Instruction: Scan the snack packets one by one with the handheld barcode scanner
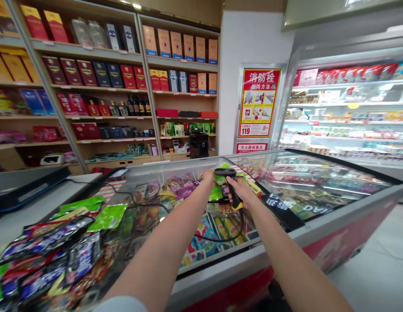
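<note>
My right hand [240,190] is closed around the grip of a black and yellow barcode scanner [233,187], held above the glass-topped freezer [217,275]. Its black cable [217,239] loops below the hand and runs left over the glass. My left hand [208,177] is just left of the scanner head, beside a green snack packet [216,193]; its fingers are mostly hidden, so whether it grips the packet I cannot tell. More packets in green and yellow lie around and beneath the scanner.
A pile of shiny snack packets [54,255] covers the freezer's left end. Beside it is a counter with a dark device [25,190]. Boxed-goods shelves [185,63] line the back wall. A second glass lid [318,182] extends right, before a lit refrigerated display [347,117].
</note>
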`<act>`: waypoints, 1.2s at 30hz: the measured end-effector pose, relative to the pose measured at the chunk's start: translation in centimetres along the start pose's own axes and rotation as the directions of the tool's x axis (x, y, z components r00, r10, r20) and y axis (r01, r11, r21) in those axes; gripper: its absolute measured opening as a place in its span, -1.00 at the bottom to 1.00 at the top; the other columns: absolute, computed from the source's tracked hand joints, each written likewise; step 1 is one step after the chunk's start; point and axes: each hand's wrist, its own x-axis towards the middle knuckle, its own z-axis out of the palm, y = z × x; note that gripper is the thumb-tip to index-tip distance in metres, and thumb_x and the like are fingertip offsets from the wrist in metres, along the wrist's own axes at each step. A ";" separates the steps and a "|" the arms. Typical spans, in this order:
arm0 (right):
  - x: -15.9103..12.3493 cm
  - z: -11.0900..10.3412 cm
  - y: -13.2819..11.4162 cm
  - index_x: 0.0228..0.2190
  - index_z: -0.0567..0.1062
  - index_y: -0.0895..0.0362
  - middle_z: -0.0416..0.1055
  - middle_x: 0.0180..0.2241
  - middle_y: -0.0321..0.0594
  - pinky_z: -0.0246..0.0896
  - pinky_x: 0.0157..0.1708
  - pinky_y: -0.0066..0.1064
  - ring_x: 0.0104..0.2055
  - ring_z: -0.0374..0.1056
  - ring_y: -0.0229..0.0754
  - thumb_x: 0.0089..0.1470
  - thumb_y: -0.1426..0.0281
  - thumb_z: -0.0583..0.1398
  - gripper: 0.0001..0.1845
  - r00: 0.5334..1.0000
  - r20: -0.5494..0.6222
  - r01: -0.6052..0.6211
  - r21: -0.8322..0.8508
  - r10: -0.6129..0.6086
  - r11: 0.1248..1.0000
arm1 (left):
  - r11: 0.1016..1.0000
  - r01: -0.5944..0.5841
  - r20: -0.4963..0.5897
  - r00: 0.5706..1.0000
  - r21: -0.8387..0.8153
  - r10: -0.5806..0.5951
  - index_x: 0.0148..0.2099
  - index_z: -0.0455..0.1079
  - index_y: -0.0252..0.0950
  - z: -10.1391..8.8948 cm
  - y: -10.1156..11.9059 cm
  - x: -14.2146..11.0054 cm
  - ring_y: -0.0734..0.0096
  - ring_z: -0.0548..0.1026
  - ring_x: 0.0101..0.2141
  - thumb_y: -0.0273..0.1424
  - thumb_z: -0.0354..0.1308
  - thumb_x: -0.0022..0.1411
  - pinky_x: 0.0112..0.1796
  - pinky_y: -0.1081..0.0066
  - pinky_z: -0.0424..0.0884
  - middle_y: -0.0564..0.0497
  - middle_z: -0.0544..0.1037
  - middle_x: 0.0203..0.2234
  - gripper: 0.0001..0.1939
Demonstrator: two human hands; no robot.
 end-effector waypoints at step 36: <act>-0.5 21.3 3.5 -0.42 0.24 0.11 0.28 -0.70 -0.46 0.14 -0.77 -0.56 -0.75 0.18 -0.37 0.11 0.19 0.19 -0.72 0.882 0.452 -0.108 -0.087 0.136 0.990 | 0.007 0.297 -0.297 0.954 0.955 0.046 0.01 0.41 -0.30 -36.3 2.1 -5.6 -0.23 0.37 0.06 -0.07 0.31 -0.12 0.00 -0.06 0.23 -0.37 0.48 -0.01 -0.34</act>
